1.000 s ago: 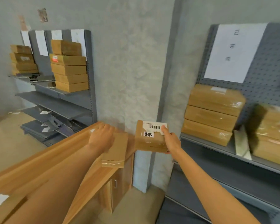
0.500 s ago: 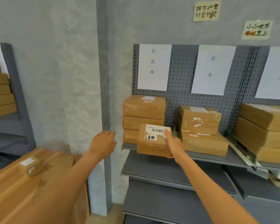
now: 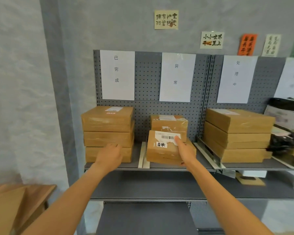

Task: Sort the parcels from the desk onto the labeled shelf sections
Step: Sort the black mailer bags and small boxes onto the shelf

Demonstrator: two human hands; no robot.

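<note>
My right hand (image 3: 185,152) grips the parcel (image 3: 163,147) from its right edge, thumb pressed on the barcode label (image 3: 167,137), the rest of the fingers hidden underneath. My left hand (image 3: 109,154) hangs open and holds nothing, in front of the left stack (image 3: 108,133). The parcel is held tilted over the front of the shelf (image 3: 176,167), in front of the middle stack (image 3: 169,123) and under the middle sign (image 3: 176,77). Risks noted: a one-sided grip may let the parcel pivot and drop off the shelf edge. The divider (image 3: 143,156) lies just to its left; a careless slide could catch on it. Pushing in hard could shove the middle stack against the pegboard (image 3: 147,78).
</note>
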